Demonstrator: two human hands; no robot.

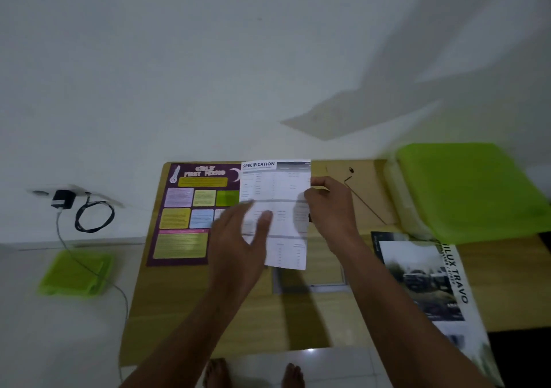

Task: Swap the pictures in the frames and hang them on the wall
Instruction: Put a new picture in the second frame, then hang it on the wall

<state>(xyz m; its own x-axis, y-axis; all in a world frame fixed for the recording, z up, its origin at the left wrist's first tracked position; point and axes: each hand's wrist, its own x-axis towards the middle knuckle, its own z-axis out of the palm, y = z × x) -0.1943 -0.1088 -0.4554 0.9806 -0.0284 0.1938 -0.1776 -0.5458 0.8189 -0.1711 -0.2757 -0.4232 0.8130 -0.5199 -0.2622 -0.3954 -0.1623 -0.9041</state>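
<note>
A white sheet headed "SPECIFICATION" (278, 191) is held above a wooden board (328, 322) on the floor. My right hand (331, 209) pinches its right edge. My left hand (238, 238) is blurred, fingers spread, in front of the sheet's lower left; I cannot tell if it touches it. A purple poster with coloured boxes (185, 217) lies on the board's left part. A grey picture frame (313, 283) lies under the sheet. A car brochure reading "TRAVO" (426, 280) lies at the right.
A green cushion (468, 191) rests at the board's back right. A smaller green pad (77, 274) lies on the white floor at left, next to a black charger (62, 200) with a coiled cable. A thin wire (363, 200) lies on the board. My feet show at the bottom.
</note>
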